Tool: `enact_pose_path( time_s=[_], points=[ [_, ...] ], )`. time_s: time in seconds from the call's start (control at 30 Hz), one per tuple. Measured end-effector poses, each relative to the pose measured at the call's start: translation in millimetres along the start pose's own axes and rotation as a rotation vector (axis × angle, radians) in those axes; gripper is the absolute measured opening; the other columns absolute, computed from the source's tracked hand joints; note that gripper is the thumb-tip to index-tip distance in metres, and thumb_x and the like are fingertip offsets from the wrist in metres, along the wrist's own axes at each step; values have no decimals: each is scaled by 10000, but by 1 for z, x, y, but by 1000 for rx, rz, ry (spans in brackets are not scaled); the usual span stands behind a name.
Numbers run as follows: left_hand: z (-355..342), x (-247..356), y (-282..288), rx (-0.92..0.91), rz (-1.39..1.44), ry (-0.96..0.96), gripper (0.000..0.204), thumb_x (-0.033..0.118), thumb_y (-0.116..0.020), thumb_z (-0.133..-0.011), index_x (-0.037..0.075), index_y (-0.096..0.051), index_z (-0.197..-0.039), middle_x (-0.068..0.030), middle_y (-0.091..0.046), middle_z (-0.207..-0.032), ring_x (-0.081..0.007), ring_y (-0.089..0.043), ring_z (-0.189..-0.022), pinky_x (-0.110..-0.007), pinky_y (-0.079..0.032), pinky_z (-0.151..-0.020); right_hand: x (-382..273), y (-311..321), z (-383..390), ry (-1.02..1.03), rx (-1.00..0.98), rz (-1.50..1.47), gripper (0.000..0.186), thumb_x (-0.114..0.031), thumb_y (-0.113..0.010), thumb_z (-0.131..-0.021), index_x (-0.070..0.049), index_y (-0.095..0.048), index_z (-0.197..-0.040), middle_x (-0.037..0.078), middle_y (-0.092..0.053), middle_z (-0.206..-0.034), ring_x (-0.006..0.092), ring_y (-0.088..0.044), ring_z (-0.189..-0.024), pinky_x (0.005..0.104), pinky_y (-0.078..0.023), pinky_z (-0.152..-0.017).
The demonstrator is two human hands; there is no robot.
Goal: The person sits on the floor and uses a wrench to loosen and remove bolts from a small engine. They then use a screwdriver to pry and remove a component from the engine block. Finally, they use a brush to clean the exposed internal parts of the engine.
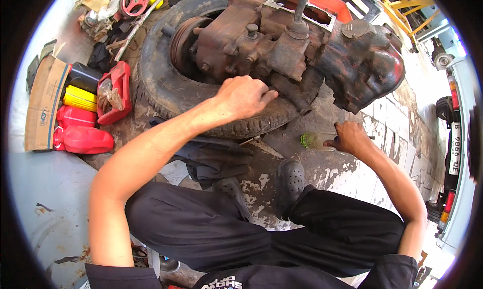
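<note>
The left hand (245,95) rests curled on the near side of the rusty, dark iron gearbox (297,47), which lies lengthwise across the worn black tyre (161,83). The right hand (350,137), further off on the cracked floor (322,168), pinches a small clear bottle with a green cap (313,140).

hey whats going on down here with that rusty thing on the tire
A person squats on the floor in front of a rusty gearbox that rests on a tire. The left hand is pressed to the gearbox's near underside, fingers curled; what they hold is hidden. The right hand is down on the floor, on a green-tinted bottle. Red and yellow jugs sit off to the left.
</note>
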State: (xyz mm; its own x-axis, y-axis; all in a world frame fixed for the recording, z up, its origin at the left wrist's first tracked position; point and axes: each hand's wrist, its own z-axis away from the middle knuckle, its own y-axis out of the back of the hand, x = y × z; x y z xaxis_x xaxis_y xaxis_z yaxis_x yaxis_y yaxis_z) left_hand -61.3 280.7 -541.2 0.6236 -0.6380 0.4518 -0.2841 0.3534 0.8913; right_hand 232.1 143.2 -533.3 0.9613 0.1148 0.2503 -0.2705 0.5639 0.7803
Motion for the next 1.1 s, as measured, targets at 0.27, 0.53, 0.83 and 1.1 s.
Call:
enact_pose_path(
  time_s=[0.27, 0.53, 0.83, 1.1],
  points=[
    [9, -16, -42, 208, 209, -167, 238, 285, -626, -929, 50, -650, -896, -152, -679, -823, -389, -664, -763, -494, -524, -671, 3, 7, 11, -94, -115, -168, 476, -480, -765, -816, -14, -745, -911, 215, -707, -821, 369, -713, -817, 451, -582, -751],
    [47, -12, -109, -143, 38, -726, 205, 295, -685, -892, 94, -648, -910, -96, -652, -804, -310, -676, -743, -429, -554, -645, -18, 95, 55, 19, 44, -212, 396, -396, -785, -785, -18, -741, -896, 209, -701, -843, 367, -694, -875, 445, -552, -792],
    [105, -50, -180, -855, -417, -379, 382, 196, -704, -760, 96, -695, -1128, -132, -670, -1181, -279, -627, -1148, -457, -488, -958, -37, 80, 53, 72, 21, -258, 364, -361, -774, -801, -13, -727, -895, 219, -699, -854, 373, -693, -871, 458, -556, -789],
    [124, -80, -174, -705, -533, -15, 304, 199, -615, -875, 81, -717, -1136, -72, -746, -1022, -234, -736, -860, -379, -559, -701, -25, 60, 45, 73, -45, -217, 359, -367, -770, -798, -17, -706, -848, 205, -687, -785, 386, -686, -815, 467, -542, -752]
  ],
)
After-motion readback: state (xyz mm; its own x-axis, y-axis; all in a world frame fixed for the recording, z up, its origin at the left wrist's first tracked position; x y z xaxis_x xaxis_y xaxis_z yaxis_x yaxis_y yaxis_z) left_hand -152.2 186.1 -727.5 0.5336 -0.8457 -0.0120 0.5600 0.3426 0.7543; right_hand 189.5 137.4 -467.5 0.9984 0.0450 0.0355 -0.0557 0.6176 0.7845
